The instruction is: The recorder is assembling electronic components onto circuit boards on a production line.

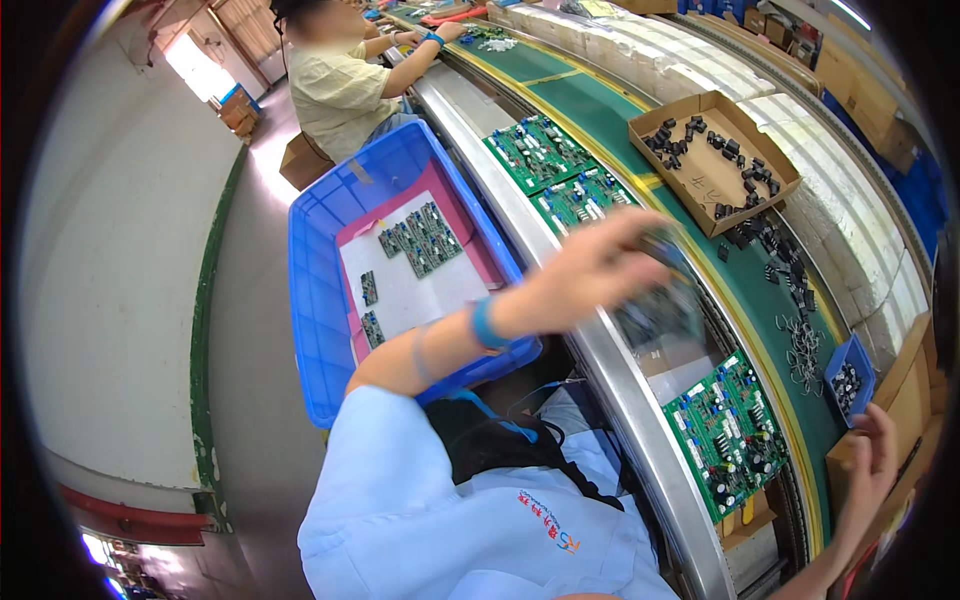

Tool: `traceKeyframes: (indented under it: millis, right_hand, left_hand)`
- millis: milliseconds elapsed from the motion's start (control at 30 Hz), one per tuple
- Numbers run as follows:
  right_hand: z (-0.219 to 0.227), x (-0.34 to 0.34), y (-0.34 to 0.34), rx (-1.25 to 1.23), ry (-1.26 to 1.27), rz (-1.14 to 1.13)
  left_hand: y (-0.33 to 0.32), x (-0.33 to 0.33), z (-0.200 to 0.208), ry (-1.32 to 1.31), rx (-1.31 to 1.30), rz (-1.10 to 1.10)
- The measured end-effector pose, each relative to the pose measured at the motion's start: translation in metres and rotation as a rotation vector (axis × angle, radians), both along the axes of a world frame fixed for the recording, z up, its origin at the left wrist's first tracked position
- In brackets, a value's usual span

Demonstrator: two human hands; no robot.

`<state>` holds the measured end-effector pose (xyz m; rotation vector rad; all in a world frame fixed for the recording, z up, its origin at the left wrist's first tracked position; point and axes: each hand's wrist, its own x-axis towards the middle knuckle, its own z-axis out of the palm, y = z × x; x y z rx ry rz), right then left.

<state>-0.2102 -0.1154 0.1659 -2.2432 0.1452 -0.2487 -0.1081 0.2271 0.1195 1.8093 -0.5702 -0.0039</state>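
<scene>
the left hand [605, 268] is a blur beyond the near green circuit board [725, 435], its fingers half curled over a smeared dark shape [662, 312]; i can't tell whether they grip it. the right hand [872, 460], to the right of that board, has its fingers loosely spread and free, just beside a small blue bin [850, 382] of parts. the near board lies flat, with two more boards [578, 195] farther beyond it. left of it, red and blue lettering marks the pale blue shirt [400, 490]; beyond it, a cardboard tray [705, 170] carries a handwritten mark.
</scene>
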Motion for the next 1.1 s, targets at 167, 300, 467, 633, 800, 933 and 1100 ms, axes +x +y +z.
traceKeyframes:
  millis: [167, 300, 467, 633, 800, 933, 1100]
  right_hand:
    - [-0.031, -0.017, 0.01, 0.361, -0.019, 0.178]
    - [-0.044, -0.006, -0.011, 0.28, -0.18, 0.01]
    - [-0.059, 0.006, -0.059, 0.371, -0.073, 0.01]
    - [-0.07, 0.002, -0.078, 0.588, -0.008, -0.155]
    - [-0.08, 0.006, -0.061, 0.653, 0.071, -0.093]
    - [-0.071, 0.014, -0.042, 0.634, 0.231, -0.077]
    - [-0.082, -0.001, -0.038, 0.512, 0.164, -0.08]
  left_hand:
    - [-0.136, 0.011, -0.006, -0.488, -0.1, -0.394]
    - [-0.193, 0.01, -0.007, -0.59, -0.135, -0.431]
    - [-0.224, 0.034, -0.031, -0.146, -0.159, -0.505]
    - [-0.251, 0.095, -0.079, 0.689, -0.31, -0.589]
    - [-0.182, 0.114, -0.056, 0.952, -0.449, -0.501]
    - [-0.173, 0.14, -0.086, 0.775, -0.467, -0.694]
    - [-0.178, 0.131, -0.066, 0.933, -0.477, -0.698]
